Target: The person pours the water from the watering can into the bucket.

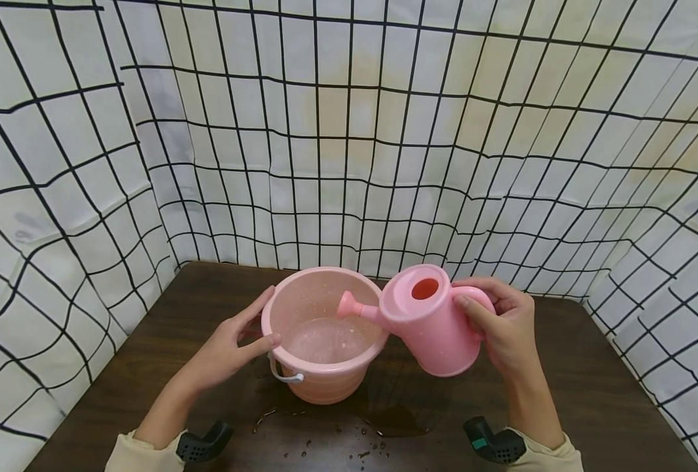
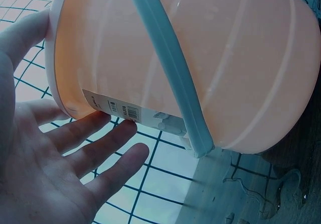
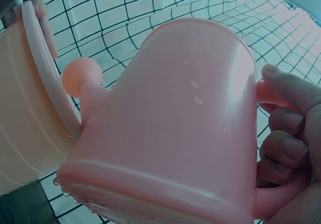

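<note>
- Left hand (image 1: 226, 347): fingers extended and spread, touching the pink bucket (image 1: 328, 383) at its rim, apparently steadying it.
- Pink bucket: upright on the dark tabletop (image 1: 597, 393), water (image 1: 325, 342) inside.
- Pink watering can (image 1: 434, 334): tilted, spout (image 1: 365, 311) over the bucket's opening; pouring seems in hand.
- Right hand (image 1: 507, 321): grasps the can's handle (image 1: 480, 297); emptying it further would call for more tilt.
</note>
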Motion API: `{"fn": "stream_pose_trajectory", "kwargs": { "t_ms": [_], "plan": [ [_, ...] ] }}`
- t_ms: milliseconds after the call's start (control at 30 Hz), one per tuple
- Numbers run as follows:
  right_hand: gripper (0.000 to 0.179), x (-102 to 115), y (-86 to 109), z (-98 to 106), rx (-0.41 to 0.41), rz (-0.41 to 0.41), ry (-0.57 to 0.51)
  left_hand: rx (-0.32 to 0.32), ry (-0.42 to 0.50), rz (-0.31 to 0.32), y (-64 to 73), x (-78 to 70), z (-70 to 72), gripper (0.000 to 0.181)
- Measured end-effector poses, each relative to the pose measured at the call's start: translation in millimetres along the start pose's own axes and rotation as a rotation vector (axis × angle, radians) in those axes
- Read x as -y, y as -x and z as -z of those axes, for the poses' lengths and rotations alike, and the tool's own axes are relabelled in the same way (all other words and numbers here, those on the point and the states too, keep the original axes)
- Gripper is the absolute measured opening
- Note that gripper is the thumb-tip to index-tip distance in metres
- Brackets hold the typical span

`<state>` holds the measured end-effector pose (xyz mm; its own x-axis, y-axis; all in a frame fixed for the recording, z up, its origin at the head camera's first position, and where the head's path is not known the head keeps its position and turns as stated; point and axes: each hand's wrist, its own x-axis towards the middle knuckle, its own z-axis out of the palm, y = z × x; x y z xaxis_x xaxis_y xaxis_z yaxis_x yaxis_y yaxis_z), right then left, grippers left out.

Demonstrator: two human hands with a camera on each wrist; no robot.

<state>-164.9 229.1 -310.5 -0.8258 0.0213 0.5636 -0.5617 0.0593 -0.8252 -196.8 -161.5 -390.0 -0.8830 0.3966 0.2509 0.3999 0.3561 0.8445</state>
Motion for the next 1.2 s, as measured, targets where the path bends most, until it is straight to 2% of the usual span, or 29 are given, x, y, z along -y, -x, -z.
{"fn": "stream_pose_trajectory", "kwargs": {
  "t_ms": [333,633,1200],
  "plan": [
    [0.02,-1.6,-0.9,-2.1,0.02,0.063,-0.07,0.006,0.008,-0.03,0.7,0.1,0.1,0.071],
    [0.019,-1.0,-1.5,-4.3,0.013,0.056,-0.052,0.0,0.008,-0.034,0.5,0.5,0.0,0.071],
    [0.02,-2.3,-3.1,-4.6,0.031,0.091,-0.089,-0.002,-0.007,-0.03,0.5,0.2,0.3,0.071]
  ]
}}
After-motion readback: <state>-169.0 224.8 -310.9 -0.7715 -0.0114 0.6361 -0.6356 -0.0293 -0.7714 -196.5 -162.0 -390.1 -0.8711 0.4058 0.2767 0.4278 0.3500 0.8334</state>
